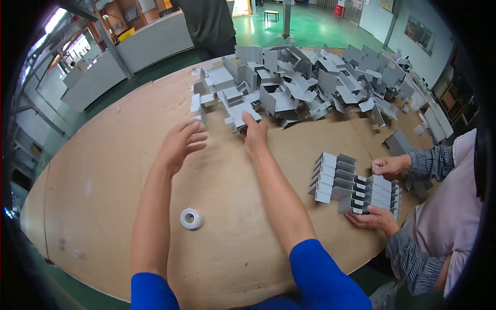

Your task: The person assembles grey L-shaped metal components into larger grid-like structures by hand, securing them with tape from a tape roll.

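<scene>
My right hand (256,135) reaches to the near edge of a big heap of bent grey metal brackets (289,93). Its thumb lies on top of a flat grey bracket (242,112) and the fingers curl beneath it. To its left, my left hand (183,142) hovers over the table with fingers stretched out and apart, nothing in it. A small grey bracket (201,120) stands just beyond its fingertips. Between my forearms and nearer to me lies a white roll of tape (191,219) on the brown tabletop (222,248).
At the right, a co-worker's hands (380,219) hold a row of nested grey brackets (373,191), beside a second stacked row (326,175). Another person (209,28) stands at the table's far side. Small pale bits (77,254) lie at the left edge.
</scene>
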`<move>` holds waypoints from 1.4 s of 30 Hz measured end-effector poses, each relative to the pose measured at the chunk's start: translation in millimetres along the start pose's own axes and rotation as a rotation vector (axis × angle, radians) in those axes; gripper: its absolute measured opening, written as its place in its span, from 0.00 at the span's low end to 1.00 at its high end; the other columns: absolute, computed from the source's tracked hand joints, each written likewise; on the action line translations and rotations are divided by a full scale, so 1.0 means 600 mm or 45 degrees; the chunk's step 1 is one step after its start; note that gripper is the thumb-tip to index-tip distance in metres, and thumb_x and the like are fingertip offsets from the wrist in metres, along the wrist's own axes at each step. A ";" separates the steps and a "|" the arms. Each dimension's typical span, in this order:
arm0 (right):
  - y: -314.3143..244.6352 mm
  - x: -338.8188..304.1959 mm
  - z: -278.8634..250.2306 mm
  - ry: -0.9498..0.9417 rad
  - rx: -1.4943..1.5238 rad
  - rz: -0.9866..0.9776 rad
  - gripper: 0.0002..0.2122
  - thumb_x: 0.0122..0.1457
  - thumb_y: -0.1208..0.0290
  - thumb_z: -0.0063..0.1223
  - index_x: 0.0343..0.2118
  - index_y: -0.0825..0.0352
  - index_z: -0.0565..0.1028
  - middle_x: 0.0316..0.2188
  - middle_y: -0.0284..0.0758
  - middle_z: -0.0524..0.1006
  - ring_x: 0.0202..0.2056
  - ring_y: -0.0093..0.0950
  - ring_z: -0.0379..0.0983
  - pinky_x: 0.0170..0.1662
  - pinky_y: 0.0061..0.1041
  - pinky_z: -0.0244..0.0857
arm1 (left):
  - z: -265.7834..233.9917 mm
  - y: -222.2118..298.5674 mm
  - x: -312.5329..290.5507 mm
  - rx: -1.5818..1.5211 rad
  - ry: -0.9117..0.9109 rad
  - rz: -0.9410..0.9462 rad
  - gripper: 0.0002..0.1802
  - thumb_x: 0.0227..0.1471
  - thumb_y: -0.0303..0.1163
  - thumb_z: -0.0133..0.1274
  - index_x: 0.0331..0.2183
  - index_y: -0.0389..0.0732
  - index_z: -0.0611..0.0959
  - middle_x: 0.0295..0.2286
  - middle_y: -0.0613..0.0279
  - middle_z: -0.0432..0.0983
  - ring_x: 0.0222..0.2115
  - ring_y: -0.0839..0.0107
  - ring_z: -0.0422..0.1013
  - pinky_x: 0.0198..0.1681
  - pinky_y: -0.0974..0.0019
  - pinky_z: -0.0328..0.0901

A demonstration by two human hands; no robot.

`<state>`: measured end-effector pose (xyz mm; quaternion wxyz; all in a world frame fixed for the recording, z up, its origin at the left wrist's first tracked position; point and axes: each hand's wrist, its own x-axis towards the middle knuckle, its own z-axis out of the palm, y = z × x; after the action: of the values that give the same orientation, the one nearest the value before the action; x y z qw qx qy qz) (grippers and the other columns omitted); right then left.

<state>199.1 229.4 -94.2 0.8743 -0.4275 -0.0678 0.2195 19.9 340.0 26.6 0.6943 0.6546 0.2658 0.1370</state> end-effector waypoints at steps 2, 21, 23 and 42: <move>-0.005 -0.009 0.004 -0.074 0.078 0.005 0.13 0.60 0.64 0.60 0.41 0.69 0.79 0.34 0.29 0.79 0.32 0.20 0.75 0.34 0.23 0.69 | 0.020 -0.005 0.064 0.096 0.022 -0.063 0.33 0.63 0.49 0.54 0.57 0.33 0.70 0.48 0.53 0.73 0.44 0.66 0.74 0.46 0.62 0.74; -0.083 -0.348 0.064 -1.031 -1.400 -1.269 0.24 0.49 0.74 0.64 0.53 0.65 0.76 0.44 0.41 0.79 0.40 0.38 0.75 0.42 0.34 0.72 | -0.070 -0.018 -0.112 -0.651 0.164 0.038 0.30 0.50 0.50 0.68 0.47 0.43 0.77 0.37 0.61 0.76 0.36 0.64 0.76 0.45 0.56 0.73; -0.089 -0.384 0.079 -1.055 -1.315 -1.308 0.25 0.50 0.73 0.65 0.54 0.66 0.75 0.45 0.41 0.78 0.40 0.38 0.75 0.42 0.35 0.71 | -0.115 -0.038 -0.137 -0.763 0.202 0.062 0.28 0.49 0.48 0.69 0.46 0.43 0.77 0.35 0.62 0.76 0.36 0.64 0.76 0.45 0.56 0.73; -0.100 -0.529 -0.042 -1.907 -1.748 -0.359 0.19 0.51 0.61 0.66 0.43 0.62 0.75 0.38 0.44 0.72 0.44 0.47 0.70 0.47 0.42 0.68 | -0.216 -0.139 -0.245 -0.647 0.437 -0.070 0.25 0.44 0.48 0.72 0.34 0.42 0.78 0.30 0.58 0.77 0.28 0.66 0.78 0.34 0.61 0.75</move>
<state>-57.4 38.5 -41.5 0.1923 -0.5770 -0.7569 0.2392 -185.4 360.6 -27.8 0.7841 0.4198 0.3541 0.2890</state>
